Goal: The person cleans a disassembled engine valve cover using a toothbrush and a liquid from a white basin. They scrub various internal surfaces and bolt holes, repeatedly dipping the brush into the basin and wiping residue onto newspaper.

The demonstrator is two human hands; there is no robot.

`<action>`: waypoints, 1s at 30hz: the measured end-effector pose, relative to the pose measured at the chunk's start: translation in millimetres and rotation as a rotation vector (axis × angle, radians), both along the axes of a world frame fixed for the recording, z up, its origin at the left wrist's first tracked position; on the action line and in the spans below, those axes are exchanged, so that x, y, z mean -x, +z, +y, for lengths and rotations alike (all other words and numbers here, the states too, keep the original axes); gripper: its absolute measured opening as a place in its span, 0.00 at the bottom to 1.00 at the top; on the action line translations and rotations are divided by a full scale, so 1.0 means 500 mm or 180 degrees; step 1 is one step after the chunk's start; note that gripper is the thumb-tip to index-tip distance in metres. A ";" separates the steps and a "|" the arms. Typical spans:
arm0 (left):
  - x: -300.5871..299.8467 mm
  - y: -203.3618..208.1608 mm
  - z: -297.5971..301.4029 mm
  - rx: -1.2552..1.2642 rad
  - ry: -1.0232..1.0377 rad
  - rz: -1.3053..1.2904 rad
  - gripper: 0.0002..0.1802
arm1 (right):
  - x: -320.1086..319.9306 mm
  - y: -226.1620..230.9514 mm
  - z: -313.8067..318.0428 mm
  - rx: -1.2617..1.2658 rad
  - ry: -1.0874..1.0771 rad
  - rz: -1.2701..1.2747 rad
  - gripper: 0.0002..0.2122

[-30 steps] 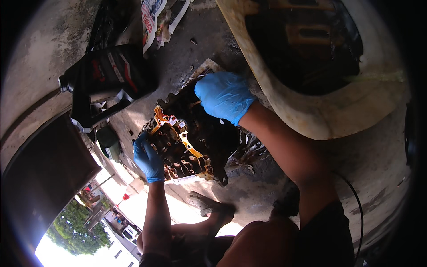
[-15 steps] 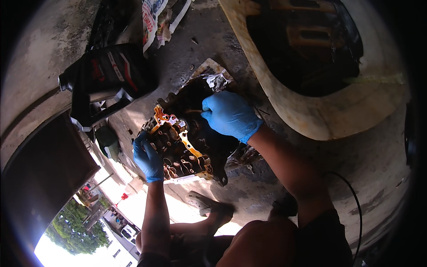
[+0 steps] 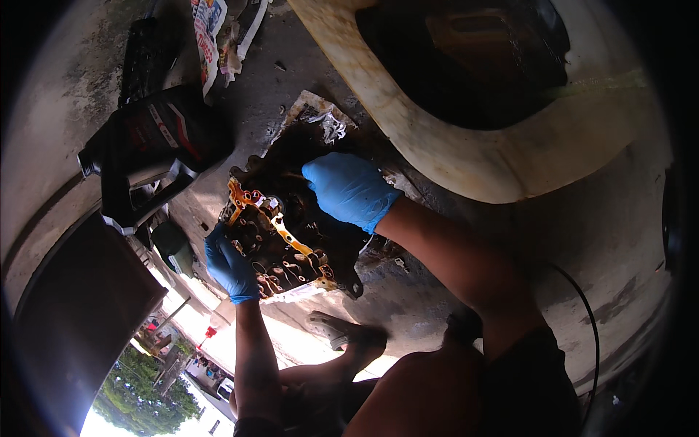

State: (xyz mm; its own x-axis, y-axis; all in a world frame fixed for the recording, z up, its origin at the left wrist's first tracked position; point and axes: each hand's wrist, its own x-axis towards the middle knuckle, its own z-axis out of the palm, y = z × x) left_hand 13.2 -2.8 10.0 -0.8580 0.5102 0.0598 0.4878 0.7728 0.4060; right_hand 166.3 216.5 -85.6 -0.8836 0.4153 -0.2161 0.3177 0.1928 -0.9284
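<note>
**Two gloved hands on an oily casting**

Two blue-gloved hands are yours, and both are on the same part. Start at the left: a black oil jug (image 3: pixel 156 149) lies on its side on the concrete floor (image 3: pixel 604 240), at about ten o'clock from the work. A small dark green bottle (image 3: pixel 175 247) sits just below it, close to your left wrist.

Your left hand (image 3: pixel 231 266) is closed around the near-left edge of the casting (image 3: pixel 280 244), fingers wrapped under it and thumb on top. The casting is a dark metal block with many small passages and an orange gasket across its face. It rests tilted on a stained sheet of cardboard (image 3: pixel 320 116) at the middle of the view.

Your right hand (image 3: pixel 349 191) sits at one o'clock from the left, fingers curled down onto the casting's top. Whether it pinches something small there or only presses, you cannot tell; the fingertips are hidden.

Judge the block as heavy, rigid and slick with oil. Gloves will slide on the wet faces, so grip the outer edges and corner lugs. Keep off the gasket, which looks thin and likely to tear.

At two o'clock, well apart, stands a large cream basin (image 3: pixel 466 156) holding dark fluid.
</note>
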 end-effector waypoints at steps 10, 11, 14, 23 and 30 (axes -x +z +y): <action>0.003 -0.001 -0.007 0.0079 -0.0057 0.0117 0.15 | -0.036 -0.001 -0.046 0.0398 -0.0191 0.0105 0.04; 0.004 -0.003 -0.008 0.0105 -0.0064 0.0129 0.15 | -0.036 0.000 -0.046 0.0348 -0.0516 0.0326 0.03; 0.009 -0.002 -0.013 0.0141 -0.0082 0.0156 0.15 | -0.046 -0.003 -0.055 0.0612 0.0131 0.0566 0.02; 0.006 -0.005 -0.011 0.0231 -0.0023 0.0206 0.15 | -0.067 -0.026 -0.081 0.0631 -0.0447 0.1136 0.03; 0.005 -0.003 -0.011 0.0157 -0.0048 0.0101 0.15 | -0.075 0.015 -0.056 0.0565 -0.0678 0.0787 0.03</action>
